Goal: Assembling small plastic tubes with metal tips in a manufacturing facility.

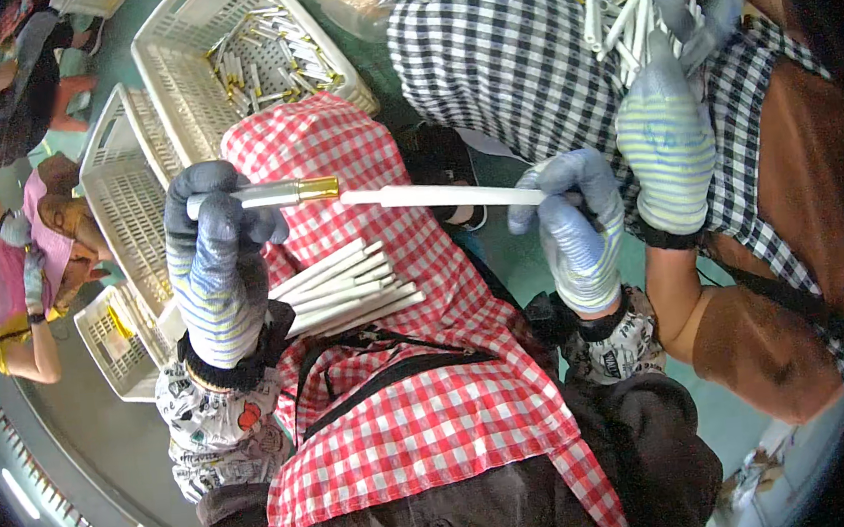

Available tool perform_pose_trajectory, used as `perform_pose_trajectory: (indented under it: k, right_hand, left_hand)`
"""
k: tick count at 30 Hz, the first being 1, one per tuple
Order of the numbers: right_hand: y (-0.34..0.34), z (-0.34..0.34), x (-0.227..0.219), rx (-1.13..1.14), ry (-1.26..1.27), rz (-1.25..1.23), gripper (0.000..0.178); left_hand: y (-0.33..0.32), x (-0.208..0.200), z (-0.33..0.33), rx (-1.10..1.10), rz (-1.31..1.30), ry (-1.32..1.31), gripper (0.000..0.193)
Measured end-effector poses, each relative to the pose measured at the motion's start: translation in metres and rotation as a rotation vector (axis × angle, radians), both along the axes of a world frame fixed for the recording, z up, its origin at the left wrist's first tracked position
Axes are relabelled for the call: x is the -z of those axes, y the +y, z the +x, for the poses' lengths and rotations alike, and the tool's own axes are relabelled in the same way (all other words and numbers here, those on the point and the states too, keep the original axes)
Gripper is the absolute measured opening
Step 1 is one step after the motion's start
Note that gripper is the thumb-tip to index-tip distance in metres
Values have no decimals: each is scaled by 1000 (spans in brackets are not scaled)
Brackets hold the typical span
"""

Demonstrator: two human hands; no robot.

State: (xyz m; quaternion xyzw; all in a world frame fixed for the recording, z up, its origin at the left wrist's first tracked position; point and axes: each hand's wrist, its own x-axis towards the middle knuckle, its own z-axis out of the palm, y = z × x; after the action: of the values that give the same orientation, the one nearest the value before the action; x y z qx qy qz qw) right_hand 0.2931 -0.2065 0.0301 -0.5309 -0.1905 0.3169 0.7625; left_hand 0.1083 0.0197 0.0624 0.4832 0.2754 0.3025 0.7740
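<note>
My left hand, in a grey-coated striped glove, is closed around a silver metal tube with a gold end. The gold end points right. My right hand, gloved alike, pinches the thick end of a white tapered stick. Its thin tip points left, close by the gold end; I cannot tell whether they touch. Several white sticks lie in a loose bundle on the red-and-white checked apron over my lap, just right of my left wrist.
A cream plastic basket at the upper left holds many silver-and-gold tubes. More baskets stand left of it. Close on my right, a co-worker's gloved hands hold a bunch of white sticks. Another person sits far left.
</note>
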Motion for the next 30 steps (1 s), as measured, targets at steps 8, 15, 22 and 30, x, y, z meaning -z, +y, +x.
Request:
perform_pose_trajectory:
  k: [8,15,22,30]
  right_hand:
    - [12,-3,-14,-153,-183,-74,11]
    - [17,11,-35,-406,-1264,-246,28]
    - [11,-1,-41,-482,-1647,-370,27]
    - [-2,-11,-45,-550,-1480,-295,26]
  left_hand:
    - [-6,-10,-16,-23,22,39,33]
    - [5,-11,-56,62,88,209,39]
    - [17,-32,-66,618,741,498,27]
    - [7,-49,-53,855,1291,587,31]
